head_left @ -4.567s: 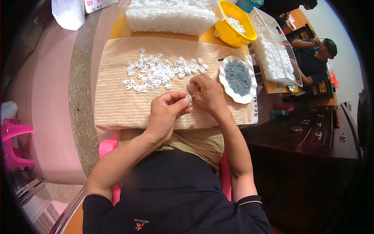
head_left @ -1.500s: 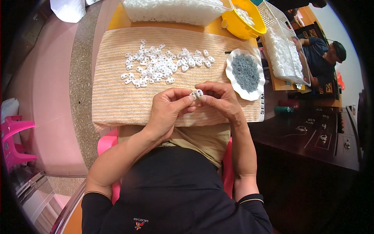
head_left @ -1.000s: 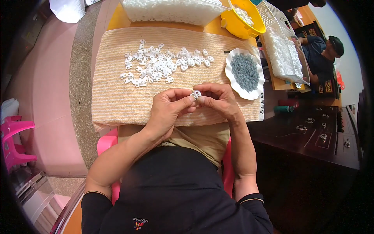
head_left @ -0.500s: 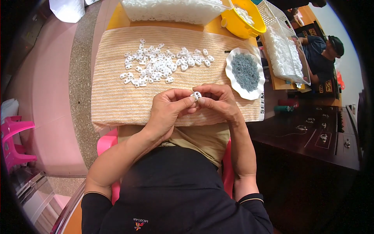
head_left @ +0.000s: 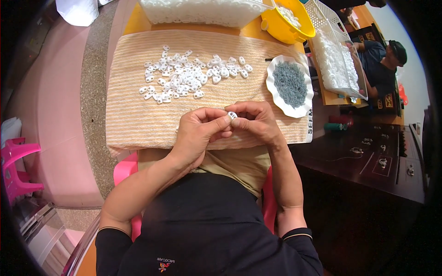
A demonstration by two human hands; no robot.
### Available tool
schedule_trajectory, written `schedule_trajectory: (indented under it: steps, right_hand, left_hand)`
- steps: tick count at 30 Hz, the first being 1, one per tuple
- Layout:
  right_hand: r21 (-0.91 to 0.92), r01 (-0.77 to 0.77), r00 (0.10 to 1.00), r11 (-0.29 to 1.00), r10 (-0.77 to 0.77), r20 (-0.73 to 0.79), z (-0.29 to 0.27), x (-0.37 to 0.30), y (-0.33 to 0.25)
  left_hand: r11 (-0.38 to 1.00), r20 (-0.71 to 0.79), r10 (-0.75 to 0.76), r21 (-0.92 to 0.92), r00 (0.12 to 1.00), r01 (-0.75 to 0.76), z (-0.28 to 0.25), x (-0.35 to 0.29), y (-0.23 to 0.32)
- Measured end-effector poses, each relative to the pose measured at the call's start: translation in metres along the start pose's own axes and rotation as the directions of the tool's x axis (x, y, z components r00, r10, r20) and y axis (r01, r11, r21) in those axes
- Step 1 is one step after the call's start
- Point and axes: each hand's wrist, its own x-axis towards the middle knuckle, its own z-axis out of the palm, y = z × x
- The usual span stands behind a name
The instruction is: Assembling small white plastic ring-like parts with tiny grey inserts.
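Between the fingertips of both hands is a small white plastic piece with holes (head_left: 232, 115), held above the near part of a striped towel (head_left: 138, 124). My left hand (head_left: 199, 130) pinches it from one side with thumb and forefinger. From the other side, my right hand (head_left: 256, 122) closes on it the same way, hiding part of it. Beyond the hands lies a loose pile of similar white two-holed pieces (head_left: 182, 80), with a smaller cluster to its right. A scalloped white dish (head_left: 277, 101) full of small grey springs or coils (head_left: 290, 83) stands right of the pile.
A clear bin (head_left: 202, 20) of white parts stands at the far edge, beside a yellow basin (head_left: 271, 25). Another clear bin (head_left: 338, 69) stands far right, near a seated person (head_left: 375, 64). Dark furniture (head_left: 340, 156) lies right; a pink stool (head_left: 20, 161) stands left.
The white piece has turned slightly between my fingertips and is more covered by them. Both hands otherwise keep nearly the same place.
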Motion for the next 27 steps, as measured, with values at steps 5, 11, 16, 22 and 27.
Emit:
schedule_trajectory:
  steps: [5,11,16,22,27]
  right_hand:
    - [0.008,-0.006,1.000,1.000,0.006,-0.006,0.001,-0.001,0.002]
    - [0.033,0.017,0.999,0.999,-0.016,-0.036,0.005,-0.001,-0.004]
    - [0.080,0.041,0.999,0.996,-0.039,-0.031,0.005,-0.002,-0.002]
    - [0.052,0.071,0.997,0.996,-0.069,-0.034,0.006,-0.003,-0.002]
    - [0.075,0.159,0.987,0.984,-0.158,-0.022,0.010,-0.002,-0.004]
  left_hand:
    - [1.000,-0.002,-0.001,-0.001,1.000,0.001,0.000,0.001,0.000]
    - [1.000,0.011,-0.015,-0.017,1.000,0.015,-0.002,0.003,0.001]
    - [0.999,0.042,-0.025,-0.036,0.999,0.026,-0.002,0.003,0.002]
    - [0.996,0.107,-0.057,-0.055,0.993,0.064,-0.003,0.004,0.005]
    - [0.993,0.146,-0.071,-0.085,0.987,0.084,-0.002,0.004,0.006]
